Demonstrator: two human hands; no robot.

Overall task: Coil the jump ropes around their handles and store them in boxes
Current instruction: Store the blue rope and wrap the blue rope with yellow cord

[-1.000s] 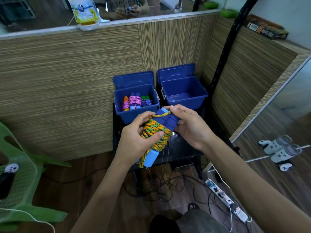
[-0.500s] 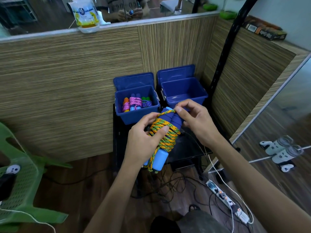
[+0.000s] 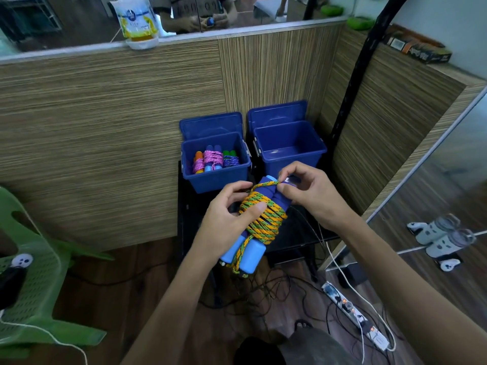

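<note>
wood-grain panels back the two blue boxes (image 3: 288, 151), and before them my left hand (image 3: 226, 222) grips the coiled jump rope (image 3: 263, 219) while my right hand (image 3: 303, 191) pinches its loose end, best tucked snugly under a wrap.

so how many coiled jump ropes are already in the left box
3, side by side in the left blue box: an orange-handled rope at left, a blue-handled one with pink cord in the middle, a green-handled one with purple cord at right. More may lie hidden beneath.
</note>
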